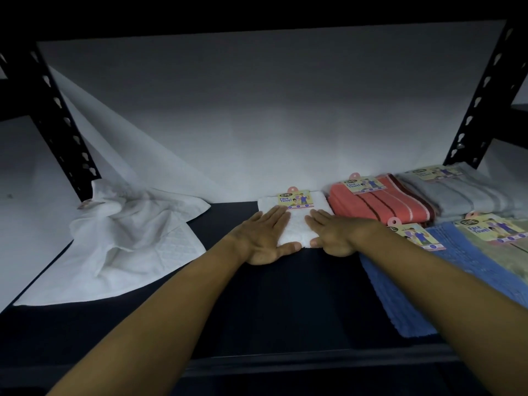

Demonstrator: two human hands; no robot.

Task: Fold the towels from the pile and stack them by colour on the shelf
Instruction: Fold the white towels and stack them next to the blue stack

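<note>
Your two forearms reach in from the near edge, over the dark shelf board. Loose white towel on the left: largest thing here, crumpled, one corner spread flat, unfolded. Blue towel on the right, folded, ribbed weave, labelled. Beside it a pale green towel, cut off by the frame edge. Behind those, a coral striped towel and a grey striped towel, both folded and tagged. Centre back: folded white face towel, small, waffle texture, "Face Towel" card on its far end, lying just beside the coral one. Your left hand presses flat on it, fingers straight. Your right hand likewise, palm down, released, thumbs at the near edge.
</note>
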